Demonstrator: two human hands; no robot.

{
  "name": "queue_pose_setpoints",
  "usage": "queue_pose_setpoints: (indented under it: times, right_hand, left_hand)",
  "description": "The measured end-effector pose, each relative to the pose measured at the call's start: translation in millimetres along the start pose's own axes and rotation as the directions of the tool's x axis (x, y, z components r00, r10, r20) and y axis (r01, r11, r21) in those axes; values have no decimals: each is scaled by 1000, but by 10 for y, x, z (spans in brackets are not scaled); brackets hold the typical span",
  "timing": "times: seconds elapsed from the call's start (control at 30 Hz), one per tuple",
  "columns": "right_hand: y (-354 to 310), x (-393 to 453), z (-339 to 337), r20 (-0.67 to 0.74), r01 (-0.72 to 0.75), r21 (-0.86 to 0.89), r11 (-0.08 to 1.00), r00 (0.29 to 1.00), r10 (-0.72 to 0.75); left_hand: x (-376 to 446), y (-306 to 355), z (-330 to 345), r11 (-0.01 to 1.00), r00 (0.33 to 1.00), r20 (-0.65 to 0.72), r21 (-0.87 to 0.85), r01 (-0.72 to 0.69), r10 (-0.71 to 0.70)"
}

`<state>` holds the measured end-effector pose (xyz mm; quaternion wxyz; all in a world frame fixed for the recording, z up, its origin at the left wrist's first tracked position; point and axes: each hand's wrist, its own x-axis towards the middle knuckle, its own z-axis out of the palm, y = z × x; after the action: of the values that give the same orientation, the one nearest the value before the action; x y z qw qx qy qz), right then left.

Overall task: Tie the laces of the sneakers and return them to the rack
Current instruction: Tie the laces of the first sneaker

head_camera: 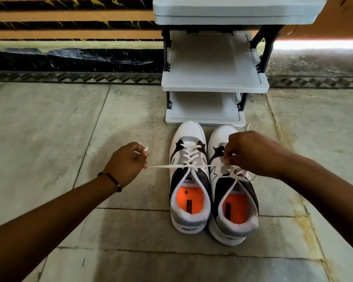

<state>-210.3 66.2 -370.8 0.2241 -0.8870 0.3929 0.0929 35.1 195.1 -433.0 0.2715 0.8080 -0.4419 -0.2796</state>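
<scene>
Two white, grey and black sneakers with orange insoles stand side by side on the floor, toes toward the rack. The left sneaker (pixel 189 180) has its white lace (pixel 165 166) pulled taut sideways in both directions. My left hand (pixel 126 164) is closed on the lace's left end, out to the left of the shoe. My right hand (pixel 251 153) pinches the other end above the right sneaker (pixel 232 200), hiding part of that shoe's tongue. The right sneaker's laces lie loose under my right hand.
A grey plastic shoe rack (pixel 214 87) with dark side frames stands just beyond the toes; its visible shelves hold nothing. Stone floor tiles (pixel 49 129) spread to the left and front. A dark skirting and striped wall run behind.
</scene>
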Motion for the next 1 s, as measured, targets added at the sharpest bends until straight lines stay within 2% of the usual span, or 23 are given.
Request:
queue_pose_setpoints:
  times: [0.07, 0.13, 0.2, 0.27, 0.33, 0.37, 0.4, 0.47, 0.53, 0.63, 0.67, 0.73, 0.8, 0.9, 0.97, 1.0]
  right_hand:
    - [-3, -9, 9, -2, -14, -187, 982, 1000, 14]
    - [-42, -27, 46, 31, 21, -364, 931, 999, -10]
    - [-92, -33, 93, 2, 64, -426, 902, 998, -69]
    - [-174, -23, 144, -36, 113, -301, 947, 991, -130]
    - [-281, -6, 236, -7, 152, -145, 978, 988, -155]
    - [-331, -4, 300, 7, 149, -99, 984, 989, -149]
    - [-370, -3, 354, 1, 129, -59, 990, 992, -129]
    - [-397, -6, 432, -56, 65, 44, 997, 996, -62]
    - [-406, -15, 477, -86, 18, 145, 989, 996, -6]
    - [-407, -16, 529, -114, 28, 198, 980, 993, -5]
    - [-408, -18, 531, -121, 32, 212, 977, 993, -6]
    - [-399, -23, 520, -128, 35, 236, 971, 992, -4]
    - [-389, -26, 505, -134, 43, 247, 968, 991, -9]
    - [-381, -27, 507, -141, 65, 244, 968, 990, -31]
    - [-367, -34, 518, -134, 83, 235, 968, 990, -52]
    - [-359, -40, 524, -129, 96, 233, 968, 989, -67]
  left_hand:
    - [-18, -39, 30, 996, 998, 68, 92, 7, -14]
    - [-48, -43, 69, 967, 989, 142, 254, 0, -37]
    - [-96, -19, 115, 925, 981, 186, 379, -18, -57]
    - [-153, 72, 165, 937, 980, 197, 333, -100, 34]
    - [-220, 206, 234, 944, 957, 235, 239, -229, 172]
    - [-251, 277, 275, 930, 944, 263, 253, -267, 200]
    - [-280, 340, 316, 901, 939, 274, 322, -291, 206]
    - [-319, 425, 371, 774, 940, 253, 538, -334, 229]
    - [-329, 439, 374, 706, 933, 228, 611, -359, 278]
    - [-316, 364, 349, 728, 914, 228, 553, -405, 335]
    - [-312, 320, 354, 785, 914, 224, 469, -404, 337]
    - [-342, 289, 362, 932, 944, 181, 192, -308, 275]
    - [-350, 283, 389, 980, 966, 183, 52, -193, 181]
    - [-325, 290, 394, 986, 963, 248, 100, -131, 103]
    - [-279, 300, 349, 952, 956, 257, 231, -200, 139]
    - [-258, 302, 318, 901, 949, 243, 335, -277, 201]
